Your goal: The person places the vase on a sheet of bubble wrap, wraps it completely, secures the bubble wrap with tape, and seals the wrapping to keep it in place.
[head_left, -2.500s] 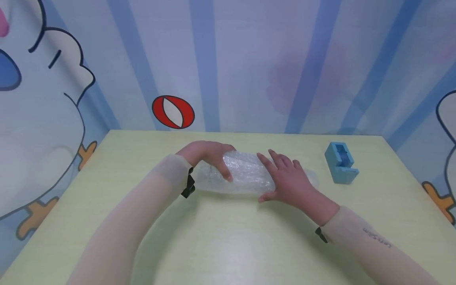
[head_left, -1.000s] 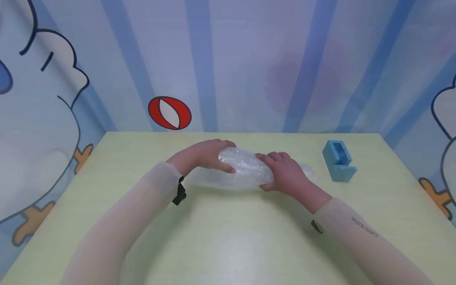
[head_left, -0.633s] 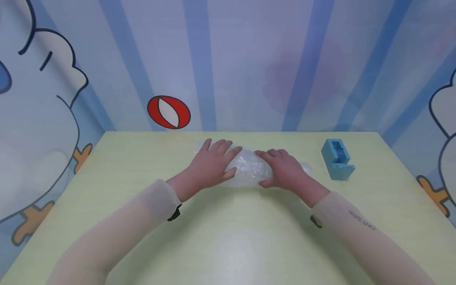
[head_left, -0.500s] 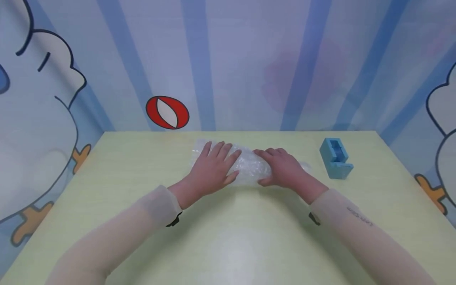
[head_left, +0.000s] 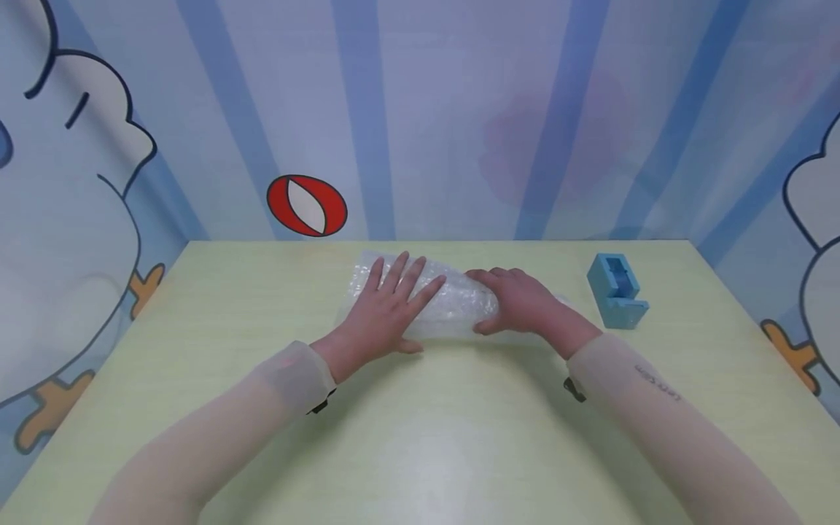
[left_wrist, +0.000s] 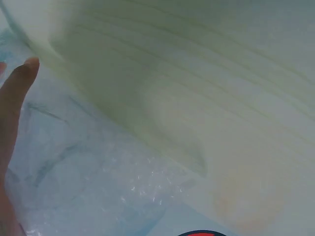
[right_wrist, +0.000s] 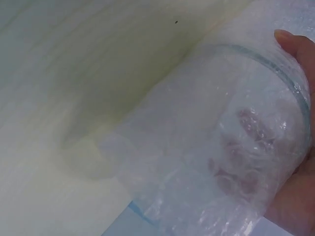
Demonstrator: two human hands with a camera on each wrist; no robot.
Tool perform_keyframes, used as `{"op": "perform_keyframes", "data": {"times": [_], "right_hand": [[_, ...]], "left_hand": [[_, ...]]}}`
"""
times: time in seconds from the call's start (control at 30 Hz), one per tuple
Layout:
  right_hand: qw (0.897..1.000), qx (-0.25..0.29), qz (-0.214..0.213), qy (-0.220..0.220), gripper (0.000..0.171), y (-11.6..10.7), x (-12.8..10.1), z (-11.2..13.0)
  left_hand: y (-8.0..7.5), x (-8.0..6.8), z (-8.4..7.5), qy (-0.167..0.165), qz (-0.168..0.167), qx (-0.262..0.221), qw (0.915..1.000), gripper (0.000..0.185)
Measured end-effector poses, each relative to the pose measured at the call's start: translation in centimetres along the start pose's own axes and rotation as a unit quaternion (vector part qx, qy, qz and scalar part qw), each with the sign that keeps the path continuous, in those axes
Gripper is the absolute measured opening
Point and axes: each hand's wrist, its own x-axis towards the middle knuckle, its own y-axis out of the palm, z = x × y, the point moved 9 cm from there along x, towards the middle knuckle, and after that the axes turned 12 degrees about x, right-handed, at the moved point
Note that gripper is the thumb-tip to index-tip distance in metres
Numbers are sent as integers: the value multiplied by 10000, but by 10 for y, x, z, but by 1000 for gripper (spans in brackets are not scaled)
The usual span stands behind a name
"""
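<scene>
A roll of clear bubble wrap (head_left: 456, 305) lies across the far middle of the pale green table (head_left: 420, 437). In the right wrist view the round rim of a glass vessel (right_wrist: 275, 73) shows through the bubble wrap (right_wrist: 197, 147). My left hand (head_left: 387, 310) lies flat on the left part of the wrap with its fingers spread. My right hand (head_left: 518, 300) curls over the right part of the roll and grips it, its thumb (right_wrist: 294, 43) on the outside. One left finger (left_wrist: 14, 98) rests on the flattened wrap (left_wrist: 98, 187).
A blue tape dispenser (head_left: 615, 290) stands on the table to the right of my right hand. Cartoon-printed walls (head_left: 446, 117) close in the table at the back and both sides. Pale sleeves cover both forearms.
My left hand has gone from curling over the roll to lying flat with spread fingers on the wrap. The roll has shifted slightly toward the far edge. My right hand kept its grip.
</scene>
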Motion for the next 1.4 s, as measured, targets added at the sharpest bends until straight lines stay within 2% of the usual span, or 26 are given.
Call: {"op": "perform_keyframes", "data": {"times": [0.17, 0.3, 0.6, 0.83, 1.03, 1.2, 1.4], "right_hand": [[9996, 194, 215, 15, 87, -3, 6, -3], [9978, 418, 492, 175, 88, -2, 11, -7], [9939, 710, 749, 401, 89, -3, 18, -14], [9880, 915, 1111, 566, 89, -2, 26, -19], [9833, 1109, 1349, 515, 88, -6, 31, -19], [9791, 1243, 1524, 514, 88, -5, 34, -20], [9768, 1316, 1606, 524, 88, -6, 35, -23]], "left_hand": [[2, 4, 2, -106, 18, 149, 9998, 110], [4, 8, 4, -165, 78, 87, 9998, 109], [9, 13, 6, -148, 119, 84, 9998, 110], [13, 15, 6, -112, 162, 79, 9998, 110], [13, 21, 8, -172, 201, 122, 9996, 111], [14, 24, 9, -226, 273, -65, 9994, 113], [16, 24, 6, -223, 182, -42, 9996, 113]]}}
